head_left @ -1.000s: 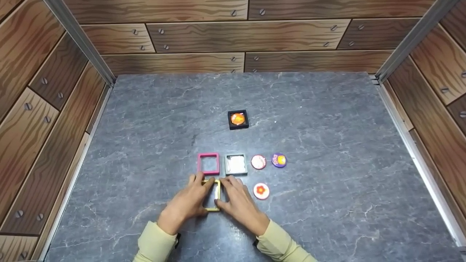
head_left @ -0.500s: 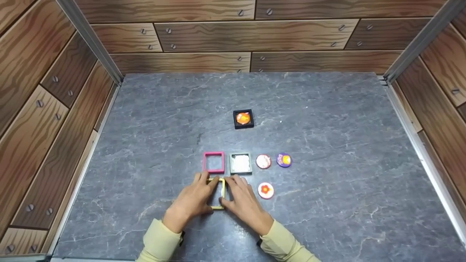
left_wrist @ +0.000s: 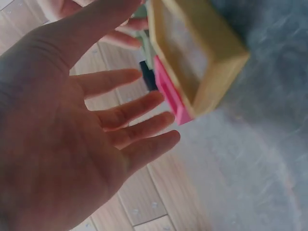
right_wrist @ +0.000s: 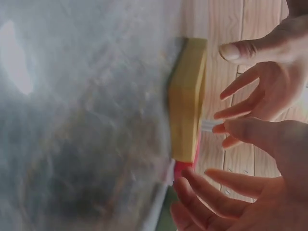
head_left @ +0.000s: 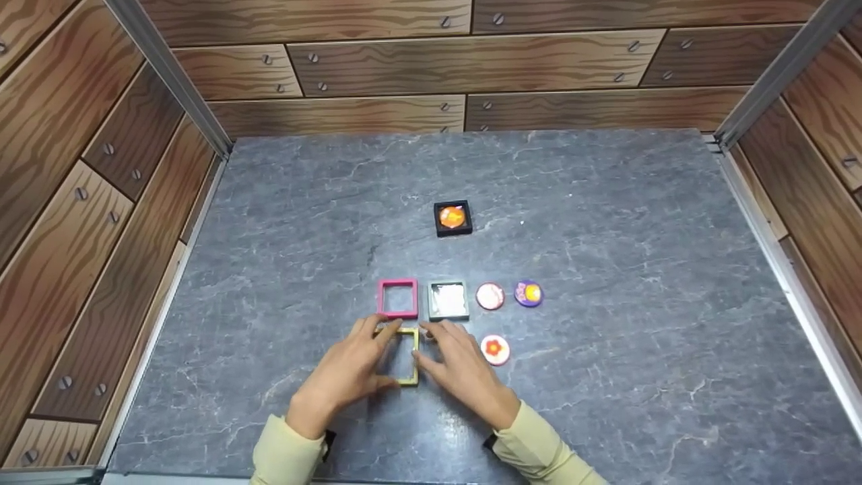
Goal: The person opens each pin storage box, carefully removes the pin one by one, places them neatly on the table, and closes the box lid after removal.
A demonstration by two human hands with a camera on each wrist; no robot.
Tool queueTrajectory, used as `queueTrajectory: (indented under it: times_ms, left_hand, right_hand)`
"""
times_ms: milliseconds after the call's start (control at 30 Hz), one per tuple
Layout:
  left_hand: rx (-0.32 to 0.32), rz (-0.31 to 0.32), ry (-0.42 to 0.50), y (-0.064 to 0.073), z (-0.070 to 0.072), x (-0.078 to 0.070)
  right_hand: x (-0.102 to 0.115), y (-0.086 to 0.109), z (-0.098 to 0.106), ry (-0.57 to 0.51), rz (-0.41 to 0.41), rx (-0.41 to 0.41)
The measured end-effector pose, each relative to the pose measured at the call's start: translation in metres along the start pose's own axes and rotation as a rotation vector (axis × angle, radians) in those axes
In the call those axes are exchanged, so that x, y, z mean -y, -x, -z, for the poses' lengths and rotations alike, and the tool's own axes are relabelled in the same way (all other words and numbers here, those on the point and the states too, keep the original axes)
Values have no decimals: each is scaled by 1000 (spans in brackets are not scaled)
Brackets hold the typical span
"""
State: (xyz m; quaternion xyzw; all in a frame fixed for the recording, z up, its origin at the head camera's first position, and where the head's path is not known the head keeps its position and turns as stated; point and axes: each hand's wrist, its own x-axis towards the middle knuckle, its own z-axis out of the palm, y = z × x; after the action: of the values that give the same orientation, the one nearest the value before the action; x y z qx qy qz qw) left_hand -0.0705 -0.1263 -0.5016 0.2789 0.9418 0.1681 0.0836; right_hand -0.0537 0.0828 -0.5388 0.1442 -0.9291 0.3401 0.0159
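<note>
A yellow square frame (head_left: 410, 382) lies on the grey table between the two hands, its middle holding no badge. My left hand (head_left: 347, 367) is at its left side, fingers extended and spread; in the left wrist view they stand apart from the frame (left_wrist: 226, 62). At the right side is my right hand (head_left: 468, 370), fingers loosely bent, thumb tip right by the frame's edge. Just beyond lie a pink square frame (head_left: 399, 282) and a grey-green one (head_left: 448, 284) with a shiny white inside. The left hand's fingertips overlap the pink frame's lower edge in the head view.
Right of the frames lie a white badge with red marks (head_left: 490, 296) and a purple badge (head_left: 528, 294). A red-flower badge (head_left: 495, 350) lies beside the right hand. Farther back sits a black frame (head_left: 453, 233) holding an orange badge (head_left: 452, 217). Wood-patterned walls (head_left: 431, 64) enclose the table.
Both hands have loosened from the yellow frame and drawn a little apart, the left to the left, the right to the right. The frame stays beside the pink and grey-green ones.
</note>
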Motion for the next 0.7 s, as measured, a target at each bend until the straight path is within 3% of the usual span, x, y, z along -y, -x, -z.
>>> queueTrajectory:
  times_ms: [133, 300, 500, 700]
  left_hand:
    - [-72, -47, -27, -10, 9, 2]
    - [-115, -93, -28, -28, 12, 7]
    - [-83, -136, -29, -54, 7, 13]
    - [-84, -190, -10, -84, 4, 19]
  right_hand:
    - [-4, -6, 13, -73, -10, -10]
    - [-13, -15, 30, -102, -51, -30]
    - [-28, -29, 47, -98, -127, -28]
    - [-47, -46, 64, -114, -147, -62]
